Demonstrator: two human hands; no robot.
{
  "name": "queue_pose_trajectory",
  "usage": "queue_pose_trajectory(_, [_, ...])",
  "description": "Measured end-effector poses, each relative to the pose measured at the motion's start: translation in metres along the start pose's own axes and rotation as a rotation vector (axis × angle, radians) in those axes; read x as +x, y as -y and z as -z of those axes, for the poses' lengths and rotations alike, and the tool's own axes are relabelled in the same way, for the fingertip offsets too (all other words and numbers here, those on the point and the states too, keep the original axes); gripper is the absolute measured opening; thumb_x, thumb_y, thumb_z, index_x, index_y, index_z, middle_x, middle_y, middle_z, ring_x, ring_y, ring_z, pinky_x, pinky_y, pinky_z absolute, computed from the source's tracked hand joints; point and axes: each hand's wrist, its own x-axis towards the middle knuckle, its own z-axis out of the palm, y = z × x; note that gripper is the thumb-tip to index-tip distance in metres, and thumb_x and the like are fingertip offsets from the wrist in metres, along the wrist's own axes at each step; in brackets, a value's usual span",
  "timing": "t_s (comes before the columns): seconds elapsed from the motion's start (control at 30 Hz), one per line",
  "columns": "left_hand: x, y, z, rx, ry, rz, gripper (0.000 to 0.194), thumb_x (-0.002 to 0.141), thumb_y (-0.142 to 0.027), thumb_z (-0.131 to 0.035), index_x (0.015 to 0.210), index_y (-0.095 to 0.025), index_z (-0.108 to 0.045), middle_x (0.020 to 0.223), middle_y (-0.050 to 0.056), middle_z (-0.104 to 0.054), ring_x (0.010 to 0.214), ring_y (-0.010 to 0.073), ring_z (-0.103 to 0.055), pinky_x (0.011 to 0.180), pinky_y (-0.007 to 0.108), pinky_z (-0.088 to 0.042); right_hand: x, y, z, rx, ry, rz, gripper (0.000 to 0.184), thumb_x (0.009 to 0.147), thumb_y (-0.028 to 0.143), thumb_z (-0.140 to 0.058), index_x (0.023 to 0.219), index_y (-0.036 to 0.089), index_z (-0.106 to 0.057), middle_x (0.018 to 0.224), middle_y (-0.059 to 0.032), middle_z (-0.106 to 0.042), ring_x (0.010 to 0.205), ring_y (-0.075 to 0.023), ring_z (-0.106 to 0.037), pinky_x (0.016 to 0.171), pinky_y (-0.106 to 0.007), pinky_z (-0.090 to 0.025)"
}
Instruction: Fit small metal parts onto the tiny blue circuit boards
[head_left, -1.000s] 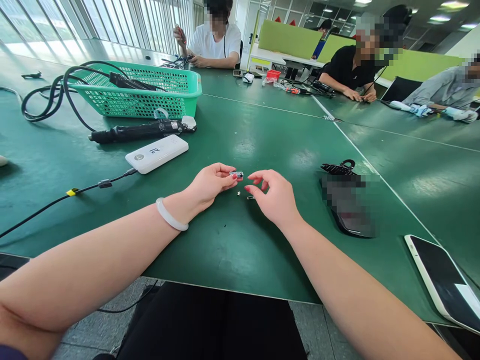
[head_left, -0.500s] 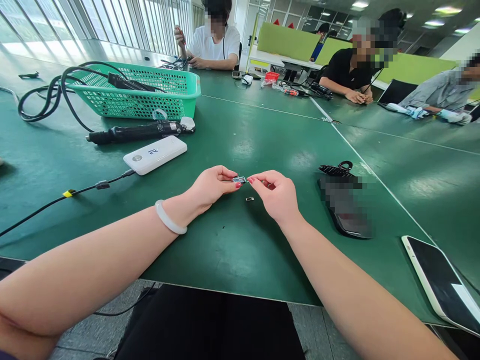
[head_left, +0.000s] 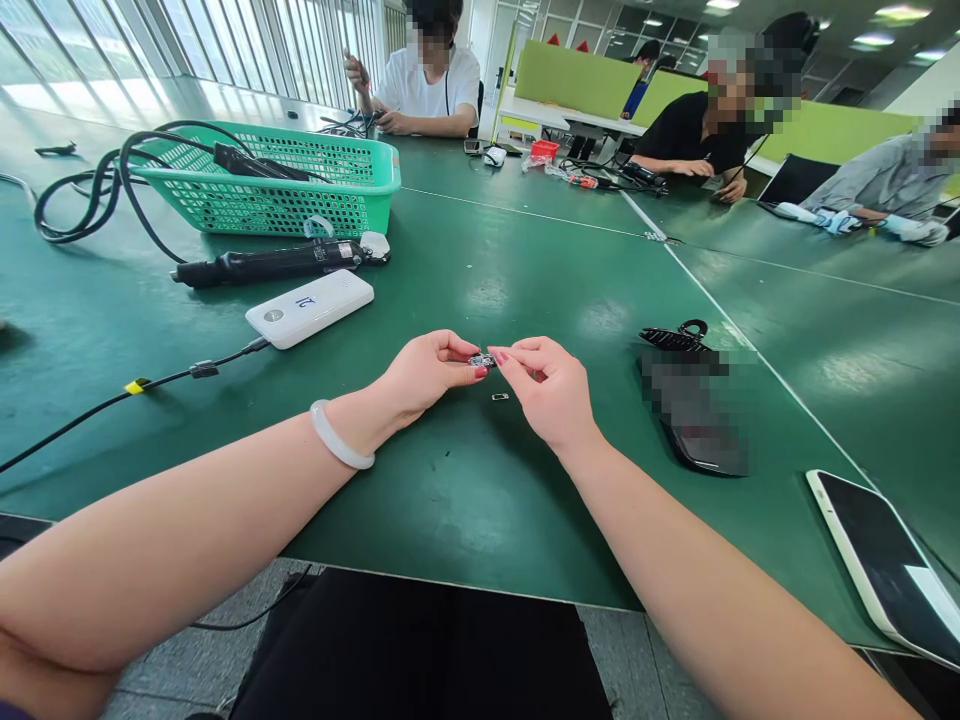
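Observation:
Between the thumb and fingers of my left hand (head_left: 429, 375) is a small circuit board (head_left: 481, 361), held just above the table. My right hand (head_left: 551, 390) is closed in a pinch at the board's right end, its fingertips against or very near it. Whatever sits between those fingertips is too small to make out. Just below the hands, a tiny flat rectangular piece (head_left: 500, 397) with a pale rim lies on the green table (head_left: 450, 500).
On the left are a white power bank (head_left: 311, 308) with a cable, a black cylindrical tool (head_left: 262, 264) and a green basket (head_left: 277, 195). To the right lie a black pouch-like item (head_left: 694, 410) and a phone (head_left: 881, 560). Several people sit across the table.
My right fingertips have moved slightly left, closing onto the circuit board's right end. My left hand keeps its hold on the board. Across the table, a person's hands have moved apart.

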Motion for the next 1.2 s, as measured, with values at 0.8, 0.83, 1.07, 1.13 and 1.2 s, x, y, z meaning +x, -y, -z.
queue_pose_trajectory(0.8, [0.002, 0.0, 0.003, 0.05, -0.063, 0.023, 0.026, 0.065, -0.01, -0.074, 0.086, -0.012, -0.059, 0.085, 0.007, -0.071, 0.081, 0.0143, -0.066, 0.088, 0.036, -0.048, 0.008, -0.015, 0.024, -0.456, 0.272, 0.049, 0.015, 0.082, 0.017, -0.051, 0.08, 0.021, -0.066, 0.073, -0.0009, -0.066, 0.068, -0.0146, -0.057, 0.065, -0.029, -0.043])
queue_pose_trajectory(0.83, [0.002, 0.0, 0.003, 0.055, -0.063, 0.025, 0.026, 0.064, -0.01, -0.074, 0.086, -0.012, -0.059, 0.085, 0.007, -0.071, 0.081, 0.0143, -0.066, 0.088, 0.036, -0.048, 0.008, -0.016, 0.026, -0.518, 0.265, 0.091, 0.017, 0.082, 0.016, -0.05, 0.081, 0.02, -0.067, 0.076, -0.0024, -0.067, 0.072, -0.0161, -0.058, 0.067, -0.03, -0.044])
queue_pose_trajectory(1.07, [0.002, 0.001, 0.003, 0.034, -0.055, 0.01, 0.029, 0.062, -0.012, -0.077, 0.084, -0.012, -0.059, 0.085, 0.008, -0.071, 0.082, 0.0149, -0.066, 0.089, 0.037, -0.048, 0.005, -0.019, 0.018, -0.709, 0.416, 0.296, 0.024, 0.085, 0.016, -0.05, 0.079, 0.019, -0.072, 0.082, -0.0078, -0.066, 0.081, -0.0212, -0.058, 0.073, -0.036, -0.047])
queue_pose_trajectory(1.13, [0.002, 0.001, 0.003, 0.043, -0.054, 0.01, 0.029, 0.062, -0.012, -0.076, 0.085, -0.012, -0.06, 0.086, 0.008, -0.07, 0.082, 0.0149, -0.066, 0.089, 0.037, -0.047, 0.005, -0.02, 0.017, -0.67, 0.42, 0.28, 0.024, 0.084, 0.012, -0.05, 0.083, 0.02, -0.073, 0.082, -0.007, -0.066, 0.08, -0.02, -0.059, 0.072, -0.035, -0.048])
queue_pose_trajectory(1.2, [0.002, 0.001, 0.003, 0.052, -0.055, 0.01, 0.028, 0.063, -0.012, -0.076, 0.085, -0.012, -0.059, 0.085, 0.007, -0.07, 0.082, 0.0148, -0.066, 0.089, 0.037, -0.047, 0.007, -0.022, 0.018, -0.614, 0.408, 0.252, 0.027, 0.083, 0.009, -0.049, 0.088, 0.021, -0.073, 0.084, -0.0058, -0.067, 0.083, -0.0189, -0.059, 0.074, -0.034, -0.048])
